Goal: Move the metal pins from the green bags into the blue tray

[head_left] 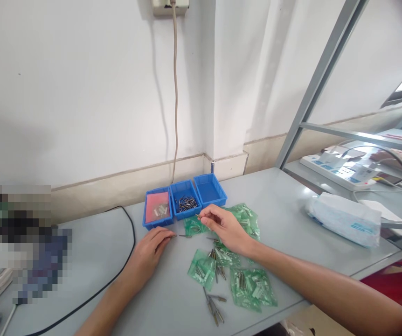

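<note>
My right hand (224, 226) hovers over the green plastic bags (243, 219) and pinches a small metal pin (198, 217) between thumb and forefinger, close to the middle blue bin (184, 204). My left hand (152, 249) rests on the grey table (285, 200), its fingertips closed on another thin metal pin (173, 236). A further pin (185, 236) lies just right of it. More pins (215, 305) lie loose near the front edge, among green bags (252, 289) that hold pins.
Three blue bins stand by the wall: the left one (157, 209) has a pink sheet, the middle holds several dark pins, the right one (210, 190) looks bare. A black cable (131, 242) crosses the table at left. A white packet (344, 218) lies at right.
</note>
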`<state>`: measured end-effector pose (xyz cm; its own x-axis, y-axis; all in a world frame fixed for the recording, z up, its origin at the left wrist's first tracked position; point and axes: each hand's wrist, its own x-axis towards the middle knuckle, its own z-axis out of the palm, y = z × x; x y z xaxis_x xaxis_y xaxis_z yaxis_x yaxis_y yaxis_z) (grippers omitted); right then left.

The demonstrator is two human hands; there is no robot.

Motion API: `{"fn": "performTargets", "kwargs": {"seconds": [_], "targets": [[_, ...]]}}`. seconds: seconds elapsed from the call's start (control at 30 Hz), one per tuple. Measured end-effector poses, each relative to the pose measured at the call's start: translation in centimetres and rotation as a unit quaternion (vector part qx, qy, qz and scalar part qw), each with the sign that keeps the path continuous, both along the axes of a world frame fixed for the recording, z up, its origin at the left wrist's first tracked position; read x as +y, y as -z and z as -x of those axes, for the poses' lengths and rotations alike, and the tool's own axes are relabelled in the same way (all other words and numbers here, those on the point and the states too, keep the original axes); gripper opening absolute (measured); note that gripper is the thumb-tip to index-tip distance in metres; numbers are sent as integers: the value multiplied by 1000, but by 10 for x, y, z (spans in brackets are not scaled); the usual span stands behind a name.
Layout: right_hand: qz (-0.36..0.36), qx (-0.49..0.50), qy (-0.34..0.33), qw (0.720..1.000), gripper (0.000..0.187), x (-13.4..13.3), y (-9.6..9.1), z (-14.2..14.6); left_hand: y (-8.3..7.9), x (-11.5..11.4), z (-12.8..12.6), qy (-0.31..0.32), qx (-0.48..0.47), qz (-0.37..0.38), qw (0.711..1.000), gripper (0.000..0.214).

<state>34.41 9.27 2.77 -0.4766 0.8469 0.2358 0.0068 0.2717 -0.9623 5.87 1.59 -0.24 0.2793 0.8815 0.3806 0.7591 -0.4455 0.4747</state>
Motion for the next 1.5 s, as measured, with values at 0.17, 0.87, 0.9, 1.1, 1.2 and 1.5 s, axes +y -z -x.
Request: {"fn": "performTargets", "kwargs": {"seconds": [0.17, 0.87, 0.9, 1.1, 1.2, 1.5], "targets": [[20, 3, -8, 1000, 27, 0, 2, 0, 3, 0, 3, 2, 2, -31, 1000, 26], [285, 175, -122, 934, 33, 3, -6, -2, 8, 1, 9, 29, 61, -41, 997, 33], [287, 176, -123, 934, 32, 3, -6, -2, 8, 0, 10, 30, 67, -44, 996, 33], [285, 151, -121, 939, 34, 0, -10, -2, 4, -4, 12, 28, 87, -29, 995, 39], [295, 154, -123, 935, 33, 0, -10, -1, 4, -4, 11, 29, 73, -32, 996, 36], [285, 146, -111, 941, 36, 0, -10, -2, 7, -2, 11, -5, 44, -39, 998, 29]]}}
